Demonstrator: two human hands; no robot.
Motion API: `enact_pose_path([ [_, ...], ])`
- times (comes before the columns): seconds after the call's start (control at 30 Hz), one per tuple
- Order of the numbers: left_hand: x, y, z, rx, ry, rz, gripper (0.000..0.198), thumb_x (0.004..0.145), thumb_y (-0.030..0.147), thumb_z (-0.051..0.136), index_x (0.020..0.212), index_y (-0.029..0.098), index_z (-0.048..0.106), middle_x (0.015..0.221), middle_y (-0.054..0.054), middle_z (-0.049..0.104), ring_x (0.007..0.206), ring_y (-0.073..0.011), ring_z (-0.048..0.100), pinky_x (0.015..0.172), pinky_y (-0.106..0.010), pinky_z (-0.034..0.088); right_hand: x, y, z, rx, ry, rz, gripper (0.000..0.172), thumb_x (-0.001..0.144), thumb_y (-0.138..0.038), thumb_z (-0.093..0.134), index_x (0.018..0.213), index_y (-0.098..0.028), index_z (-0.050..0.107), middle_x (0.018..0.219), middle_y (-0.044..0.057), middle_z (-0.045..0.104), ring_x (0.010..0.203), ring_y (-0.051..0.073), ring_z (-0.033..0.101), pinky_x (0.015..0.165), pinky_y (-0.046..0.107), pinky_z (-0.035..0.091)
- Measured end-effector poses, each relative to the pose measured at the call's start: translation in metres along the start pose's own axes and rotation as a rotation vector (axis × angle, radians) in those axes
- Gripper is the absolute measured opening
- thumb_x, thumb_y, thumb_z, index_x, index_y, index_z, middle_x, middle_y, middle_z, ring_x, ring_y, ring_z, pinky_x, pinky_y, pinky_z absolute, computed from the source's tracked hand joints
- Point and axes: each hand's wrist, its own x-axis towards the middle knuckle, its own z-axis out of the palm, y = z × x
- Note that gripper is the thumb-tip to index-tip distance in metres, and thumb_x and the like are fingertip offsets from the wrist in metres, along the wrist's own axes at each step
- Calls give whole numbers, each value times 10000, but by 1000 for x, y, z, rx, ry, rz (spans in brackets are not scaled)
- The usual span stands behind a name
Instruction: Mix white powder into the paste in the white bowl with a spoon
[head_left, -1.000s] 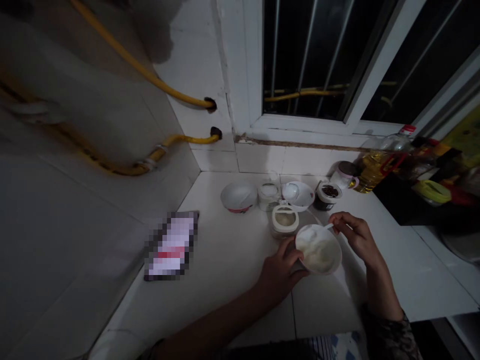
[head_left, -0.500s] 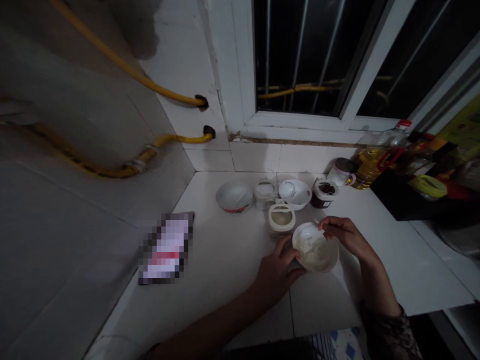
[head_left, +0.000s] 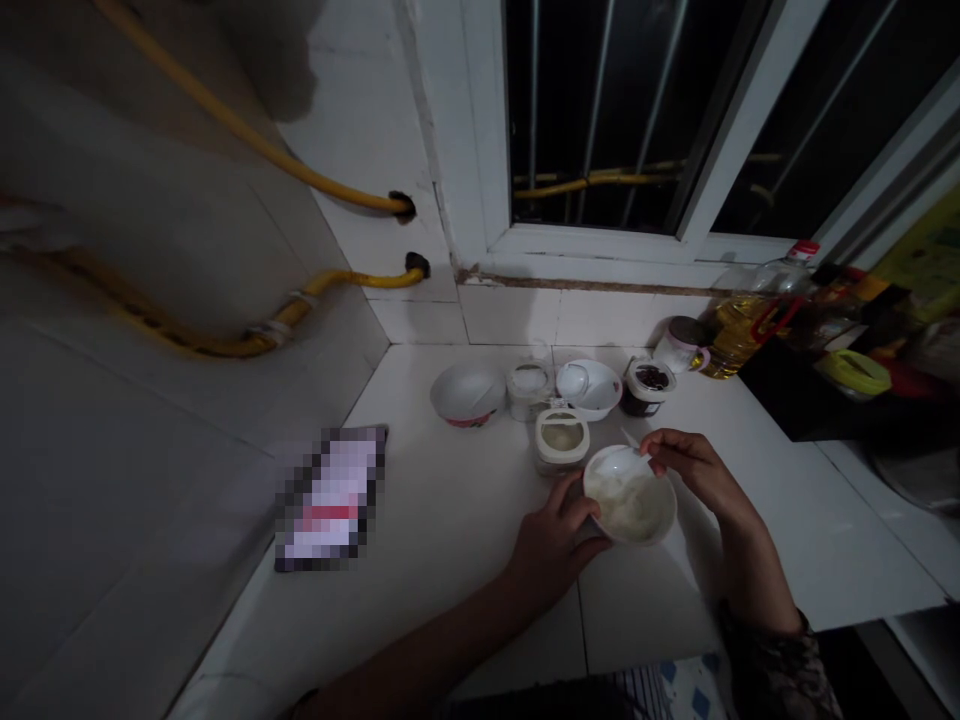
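A white bowl (head_left: 660,515) holds a pale, whitish mixture. My left hand (head_left: 556,530) is closed on its left rim, thumb at the near side and fingers around the edge. Over the bowl's right rim, my right hand (head_left: 691,470) pinches the handle of a white spoon (head_left: 621,462), whose head dips into the mixture. Just behind the bowl stands a square jar (head_left: 562,452) with a white-rimmed lid. Farther back are a second clear jar (head_left: 530,388), a bowl with a white ladle-like scoop (head_left: 573,381), and a jar of dark red contents (head_left: 649,388).
A wide white bowl (head_left: 459,398) stands at the back left of the counter (head_left: 442,510). A blurred-out phone-like object (head_left: 334,495) leans by the left wall. At the right are a lidded mug (head_left: 679,345), an oil bottle (head_left: 731,335) and a dark box (head_left: 787,400). Yellow pipes (head_left: 352,195) run along the wall.
The spoon has shifted slightly in the bowl and the mixture's surface looks different. My left hand keeps its hold on the rim.
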Motion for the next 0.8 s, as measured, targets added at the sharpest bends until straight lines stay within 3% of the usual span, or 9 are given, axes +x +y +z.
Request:
enact_pose_path([
  [0.43,-1,0,0,4,-19,-7,245,740,254,741,928,225,585,1314,-73,477,890,-187,650,756,-329,557,7,7,-2,194,105,87,173,641,-312,637,709,-155,653,478,-26,527,506,134,483,597,286,360],
  [0.63,-1,-2,2,-5,-1,14,233,756,274,724,941,230,588,1315,-70,480,1004,-216,625,766,-323,554,15,-2,13,264,197,6,200,642,-345,666,712,-159,650,488,-20,531,499,134,482,597,294,383],
  [0.8,0,0,1,-8,-4,7,250,741,258,740,937,222,588,1311,-78,485,951,-211,644,742,-324,560,16,-12,29,141,294,-181,213,774,-387,586,790,-179,632,553,-12,559,563,149,516,631,292,410],
])
